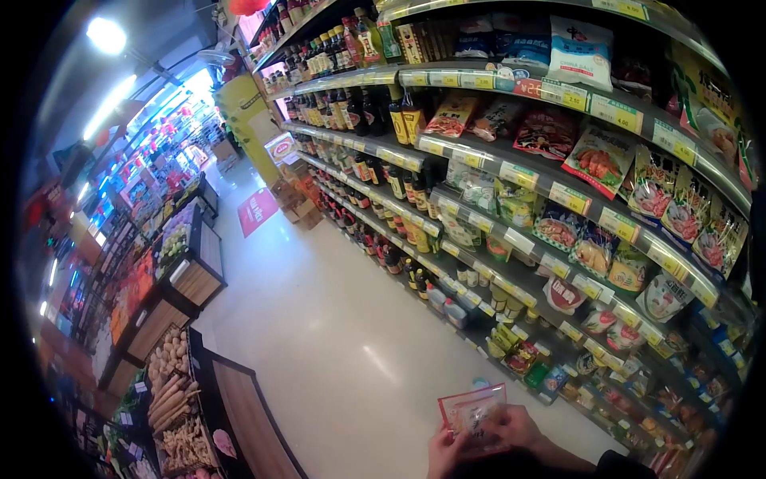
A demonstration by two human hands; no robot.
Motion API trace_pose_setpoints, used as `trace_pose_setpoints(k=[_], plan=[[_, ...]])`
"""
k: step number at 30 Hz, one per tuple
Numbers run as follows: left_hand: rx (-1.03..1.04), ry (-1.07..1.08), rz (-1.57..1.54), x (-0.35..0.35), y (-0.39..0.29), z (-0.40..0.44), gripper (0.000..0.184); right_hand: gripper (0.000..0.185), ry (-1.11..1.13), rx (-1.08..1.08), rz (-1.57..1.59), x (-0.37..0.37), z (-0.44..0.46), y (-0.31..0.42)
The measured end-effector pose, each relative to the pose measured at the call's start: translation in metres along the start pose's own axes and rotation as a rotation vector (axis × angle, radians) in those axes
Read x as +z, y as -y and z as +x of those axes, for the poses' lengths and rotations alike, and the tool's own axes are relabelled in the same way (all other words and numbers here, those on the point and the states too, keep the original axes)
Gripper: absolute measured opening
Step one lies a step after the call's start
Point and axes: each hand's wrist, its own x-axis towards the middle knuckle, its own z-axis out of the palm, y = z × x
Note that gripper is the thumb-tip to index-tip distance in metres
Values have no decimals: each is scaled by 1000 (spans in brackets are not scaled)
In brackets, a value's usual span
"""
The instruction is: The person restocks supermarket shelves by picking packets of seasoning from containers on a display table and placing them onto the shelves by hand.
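Observation:
A small packet with red edges and a clear or pale middle [472, 407] is held low in front of me, above the aisle floor. Its contents are too blurred to name. My left hand [447, 452] grips its lower left side, thumb on the front. On the right side, my right hand [517, 429] is closed on the same packet, fingers lying over its face. A dark sleeve [626, 465] shows behind the right hand. To the right of both hands stand the lower shelves, with packets and a green container [536, 374].
Tall grocery shelves [511, 172] with sauce bottles [341, 109] and seasoning bags run along the right. On the left, wooden-sided stands [247, 407] hold root vegetables [171, 403]. The pale floor [307, 319] leads to cardboard boxes [302, 209] and a yellow pillar [249, 128].

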Motion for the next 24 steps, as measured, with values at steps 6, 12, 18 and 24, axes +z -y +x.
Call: trace_pose_setpoints(k=[6,12,18,24], plan=[[216,266,-77,4,-12,60,24,26,73,-37,128,-25,39,7],[669,389,104,33,-122,122,58,31,-90,-122,27,-62,102,94],[1089,417,284,90,-281,205,55,23,-334,-612,3,-100,199,253],[1196,316,333,147,-353,262,70,25,-510,-665,46,-144,285,325]])
